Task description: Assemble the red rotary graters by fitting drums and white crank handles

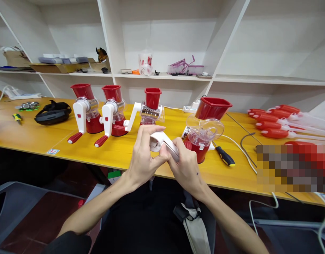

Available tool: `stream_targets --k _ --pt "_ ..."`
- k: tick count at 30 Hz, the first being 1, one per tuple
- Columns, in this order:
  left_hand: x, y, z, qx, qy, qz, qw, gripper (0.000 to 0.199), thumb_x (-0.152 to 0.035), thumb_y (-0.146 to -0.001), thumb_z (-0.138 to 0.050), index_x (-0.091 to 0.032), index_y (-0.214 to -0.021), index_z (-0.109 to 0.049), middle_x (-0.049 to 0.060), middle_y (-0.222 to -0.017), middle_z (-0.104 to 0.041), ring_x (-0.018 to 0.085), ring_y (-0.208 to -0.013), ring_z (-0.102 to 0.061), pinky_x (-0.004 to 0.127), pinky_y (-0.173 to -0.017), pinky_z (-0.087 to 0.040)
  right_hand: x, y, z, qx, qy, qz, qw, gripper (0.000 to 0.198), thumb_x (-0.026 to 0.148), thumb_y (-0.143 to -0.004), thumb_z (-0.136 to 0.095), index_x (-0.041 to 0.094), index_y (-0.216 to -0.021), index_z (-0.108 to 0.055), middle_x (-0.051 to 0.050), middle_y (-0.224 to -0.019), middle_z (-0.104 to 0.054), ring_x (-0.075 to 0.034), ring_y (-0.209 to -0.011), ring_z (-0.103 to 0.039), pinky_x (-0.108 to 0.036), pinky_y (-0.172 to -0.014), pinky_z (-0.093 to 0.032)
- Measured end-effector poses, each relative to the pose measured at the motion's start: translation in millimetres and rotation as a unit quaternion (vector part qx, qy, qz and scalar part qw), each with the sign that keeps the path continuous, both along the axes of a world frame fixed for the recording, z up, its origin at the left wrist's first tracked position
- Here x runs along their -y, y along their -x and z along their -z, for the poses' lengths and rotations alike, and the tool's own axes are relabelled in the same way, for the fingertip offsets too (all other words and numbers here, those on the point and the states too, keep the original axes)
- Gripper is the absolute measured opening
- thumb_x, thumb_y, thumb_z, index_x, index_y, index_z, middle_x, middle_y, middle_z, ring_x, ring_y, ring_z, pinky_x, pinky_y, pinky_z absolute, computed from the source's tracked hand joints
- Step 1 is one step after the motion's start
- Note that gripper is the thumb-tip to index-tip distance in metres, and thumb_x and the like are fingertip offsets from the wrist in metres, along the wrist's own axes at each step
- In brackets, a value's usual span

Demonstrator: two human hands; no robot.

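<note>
Grinders [88, 109], two of them with white cranks, stand well left of the hands; a third grinder [152, 111] rises just beyond the left hand [143, 155]. That hand curls around one end of a white part [165, 137], thumb pressed inside; the right hand [187, 165] grips the other end, fingers closed. Right of both hands, a fourth grinder [206, 134] precedes a screwdriver [224, 155].

Four rotary graters [205, 129], three attached cranks [107, 121]
</note>
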State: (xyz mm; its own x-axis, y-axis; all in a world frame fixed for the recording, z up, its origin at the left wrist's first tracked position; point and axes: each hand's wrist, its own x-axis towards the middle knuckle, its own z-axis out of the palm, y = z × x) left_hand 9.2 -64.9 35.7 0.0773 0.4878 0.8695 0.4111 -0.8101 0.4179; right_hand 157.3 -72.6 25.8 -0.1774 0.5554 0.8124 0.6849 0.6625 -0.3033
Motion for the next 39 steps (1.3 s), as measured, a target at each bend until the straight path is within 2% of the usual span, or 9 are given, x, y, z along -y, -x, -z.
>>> stream_targets --k 4,8,14,18,21,26,31,36,39 --pt "7 -8 6.7 0.080 0.059 0.055 0.994 0.038 -0.039 -0.099 -0.052 -0.023 -0.134 -0.051 0.012 -0.130 -0.055 0.025 -0.119 -0.060 0.041 -0.098 -0.054 1 4 3 0.009 -0.056 0.061 0.997 0.033 0.043 -0.107 -0.043 0.022 -0.083 -0.046 0.003 -0.057 -0.058 -0.010 -0.039 -0.047 -0.021 -0.043 -0.027" --pt "14 -16 12.7 0.131 0.074 0.055 0.987 0.040 -0.042 -0.101 -0.050 -0.025 -0.137 -0.049 0.013 -0.135 -0.054 0.027 -0.125 -0.057 0.048 -0.109 -0.047 1 10 7 0.028 -0.101 0.097 0.990 0.041 0.048 -0.109 -0.034 0.020 -0.083 -0.048 0.002 -0.056 -0.060 -0.010 -0.039 -0.052 -0.022 -0.043 -0.028" --pt "13 -18 15.7 0.139 0.060 0.046 0.987 0.039 -0.045 -0.102 -0.048 -0.025 -0.136 -0.048 0.013 -0.136 -0.053 0.025 -0.118 -0.060 0.049 -0.109 -0.048 2 14 8 0.032 -0.119 0.115 0.986 0.042 0.048 -0.110 -0.033 0.021 -0.081 -0.046 0.003 -0.053 -0.058 -0.010 -0.038 -0.050 -0.022 -0.042 -0.027" --pt "13 -16 16.4 0.125 0.066 0.054 0.988 0.046 -0.052 -0.102 -0.046 -0.025 -0.139 -0.044 0.015 -0.138 -0.051 0.029 -0.131 -0.054 0.051 -0.111 -0.047 3 14 8 0.028 -0.111 0.113 0.987 0.041 0.047 -0.109 -0.034 0.021 -0.080 -0.046 0.003 -0.052 -0.056 -0.010 -0.037 -0.048 -0.022 -0.042 -0.026" --pt "13 -16 17.4 0.123 0.061 0.056 0.989 0.045 -0.050 -0.102 -0.045 -0.025 -0.140 -0.043 0.015 -0.139 -0.049 0.029 -0.133 -0.052 0.052 -0.113 -0.045 4 15 8 0.031 -0.112 0.117 0.986 0.042 0.048 -0.110 -0.031 0.021 -0.081 -0.045 0.003 -0.052 -0.056 -0.010 -0.038 -0.049 -0.022 -0.042 -0.026" --pt "12 -17 17.5 0.124 0.053 0.055 0.989 0.046 -0.050 -0.101 -0.046 -0.026 -0.139 -0.044 0.014 -0.139 -0.048 0.029 -0.130 -0.053 0.052 -0.113 -0.047 5 16 9 0.022 -0.104 0.113 0.988 0.041 0.048 -0.110 -0.031 0.022 -0.082 -0.045 0.002 -0.053 -0.057 -0.010 -0.039 -0.049 -0.022 -0.043 -0.026" --pt "12 -16 15.3 0.128 0.034 0.059 0.989 0.038 -0.046 -0.101 -0.046 -0.025 -0.132 -0.048 0.012 -0.131 -0.050 0.025 -0.117 -0.058 0.053 -0.113 -0.046 5 17 9 0.020 -0.110 0.114 0.987 0.041 0.047 -0.110 -0.031 0.022 -0.082 -0.045 0.003 -0.053 -0.057 -0.010 -0.039 -0.049 -0.022 -0.043 -0.026" --pt "13 -16 15.5 0.124 0.047 0.062 0.989 0.042 -0.050 -0.101 -0.046 -0.025 -0.135 -0.045 0.013 -0.135 -0.049 0.028 -0.130 -0.053 0.053 -0.112 -0.048 7 16 10 0.025 -0.107 0.122 0.986 0.040 0.048 -0.110 -0.031 0.022 -0.083 -0.044 0.003 -0.054 -0.056 -0.010 -0.039 -0.049 -0.022 -0.043 -0.027" --pt "13 -17 16.4 0.128 0.045 0.072 0.988 0.042 -0.049 -0.100 -0.047 -0.025 -0.134 -0.045 0.013 -0.134 -0.048 0.028 -0.131 -0.052 0.053 -0.114 -0.046 7 16 9 0.028 -0.108 0.122 0.986 0.040 0.048 -0.110 -0.030 0.022 -0.084 -0.044 0.003 -0.054 -0.056 -0.010 -0.040 -0.050 -0.022 -0.043 -0.026"
